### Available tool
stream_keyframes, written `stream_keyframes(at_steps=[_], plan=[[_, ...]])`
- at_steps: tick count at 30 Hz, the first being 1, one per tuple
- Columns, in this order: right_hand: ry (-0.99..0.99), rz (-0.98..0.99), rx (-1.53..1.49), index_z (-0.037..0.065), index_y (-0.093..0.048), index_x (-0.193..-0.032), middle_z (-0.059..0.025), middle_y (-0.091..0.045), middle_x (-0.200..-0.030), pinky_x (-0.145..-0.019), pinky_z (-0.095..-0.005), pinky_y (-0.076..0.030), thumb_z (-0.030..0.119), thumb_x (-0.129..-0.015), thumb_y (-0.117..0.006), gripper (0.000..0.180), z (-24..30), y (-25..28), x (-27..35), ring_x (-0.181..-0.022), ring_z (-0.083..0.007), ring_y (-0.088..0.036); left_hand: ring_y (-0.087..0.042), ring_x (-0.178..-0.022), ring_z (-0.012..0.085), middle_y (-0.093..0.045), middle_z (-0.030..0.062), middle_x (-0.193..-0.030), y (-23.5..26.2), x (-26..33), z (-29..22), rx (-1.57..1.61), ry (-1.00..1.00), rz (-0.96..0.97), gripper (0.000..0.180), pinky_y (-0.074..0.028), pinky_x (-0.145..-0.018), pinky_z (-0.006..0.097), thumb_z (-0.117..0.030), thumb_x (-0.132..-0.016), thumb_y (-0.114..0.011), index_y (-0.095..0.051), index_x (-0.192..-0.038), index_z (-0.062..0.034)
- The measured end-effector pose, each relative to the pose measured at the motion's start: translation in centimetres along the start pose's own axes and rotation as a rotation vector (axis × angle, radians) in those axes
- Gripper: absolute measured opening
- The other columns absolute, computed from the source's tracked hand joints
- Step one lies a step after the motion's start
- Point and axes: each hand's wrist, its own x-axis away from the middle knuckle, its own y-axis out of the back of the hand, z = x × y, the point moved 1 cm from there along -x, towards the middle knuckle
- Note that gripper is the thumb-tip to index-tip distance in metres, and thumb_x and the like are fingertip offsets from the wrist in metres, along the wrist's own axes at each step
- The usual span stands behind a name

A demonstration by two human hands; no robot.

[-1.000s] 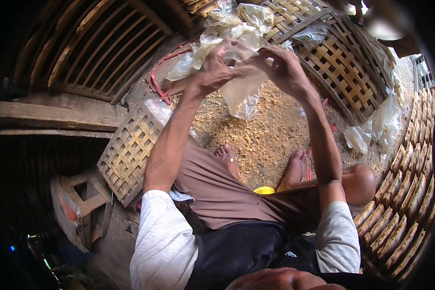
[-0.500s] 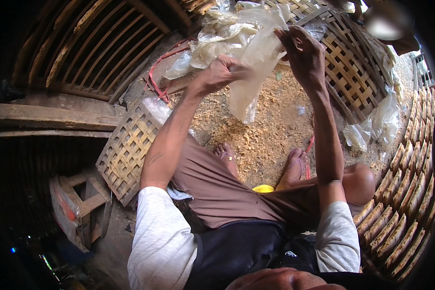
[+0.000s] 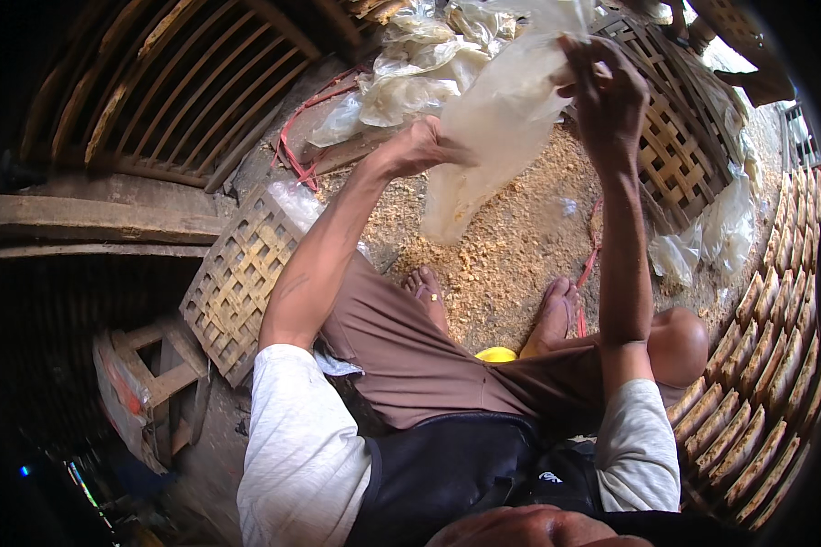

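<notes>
A translucent, milky plastic sheet stretches between my hands above the crumb-strewn floor. My left hand is closed at its left edge, the fingertips partly smeared by motion. Farther off and to the right, my right hand pinches its upper right part. The lower end of the sheet hangs loose over the crumbs, and its far end trails up to the picture's top edge. Just behind it lies a heap of crumpled plastic sheets.
Woven bamboo panels lie at left and right. Rows of pale slabs line the right side. A slatted wooden rack stands far left, a wooden stool below it. Something yellow sits between my feet. Another person's arm shows at the far right.
My right hand has moved right with the plastic sheet, which is now spread wider. My left hand has shifted slightly nearer. At the far right, the other person's blurred pale round thing has moved away.
</notes>
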Motion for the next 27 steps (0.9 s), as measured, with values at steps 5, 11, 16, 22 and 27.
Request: stream_keyframes(at_steps=[5,11,16,22,27], plan=[[-0.093,-0.072,0.005,0.003,-0.071,-0.107,-0.0059,-0.071,-0.08,-0.06,-0.0243,-0.055,0.023,-0.095,-0.067,0.023,0.0,2.0,-0.6,-0.07,-0.0122,-0.069,-0.069,-0.087,0.0147,-0.075,0.0076,-0.091,0.0,1.1,-4.5,-0.445,0.206,0.015,0.038,-0.054,-0.081,0.032,-0.037,-0.081,-0.08,-0.076,-0.1,-0.003],[0.02,-0.066,-0.096,0.002,-0.071,-0.105,-0.0063,-0.071,-0.095,-0.058,-0.0249,-0.056,0.021,-0.095,-0.067,0.021,0.9,0.3,0.1,-0.072,-0.0132,-0.069,-0.068,-0.089,0.0129,-0.075,0.0108,-0.095,-1.3,-0.3,-0.2,0.071,-0.017,-0.048,0.036,-0.055,-0.081,0.028,-0.028,-0.081,-0.081,-0.072,-0.102,0.0003],[-0.012,-0.18,0.051,0.002,-0.069,-0.106,-0.0087,-0.071,-0.096,-0.056,-0.0226,-0.053,0.026,-0.094,-0.068,0.027,-0.9,3.6,-1.7,-0.07,-0.0144,-0.07,-0.064,-0.081,0.0096,-0.074,0.0043,-0.088,-0.1,-0.5,0.7,-0.286,0.096,-0.001,0.031,-0.052,-0.074,0.026,-0.026,-0.082,-0.081,-0.073,-0.095,0.0002],[0.456,-0.162,0.681,0.007,-0.06,-0.128,-0.0147,-0.066,-0.114,-0.081,-0.042,-0.057,0.033,-0.09,-0.072,0.048,0.3,2.5,-1.4,-0.099,-0.0259,-0.068,-0.057,-0.069,0.0054,-0.071,-0.0003,-0.079,0.8,-0.1,-0.6,-0.122,-0.029,0.036,0.025,-0.044,-0.059,0.025,-0.029,-0.083,-0.08,-0.076,-0.082,-0.0044],[0.248,0.691,0.373,0.01,-0.055,-0.134,-0.0234,-0.056,-0.134,-0.099,-0.0517,-0.049,0.054,-0.099,-0.046,0.056,-4.3,-4.6,4.7,-0.116,-0.0382,-0.06,-0.064,-0.084,0.0085,-0.072,0.0031,-0.089,0.5,0.3,-2.1,-0.114,0.005,0.019,0.025,-0.052,-0.077,0.027,-0.022,-0.089,-0.074,-0.073,-0.103,-0.0019]])
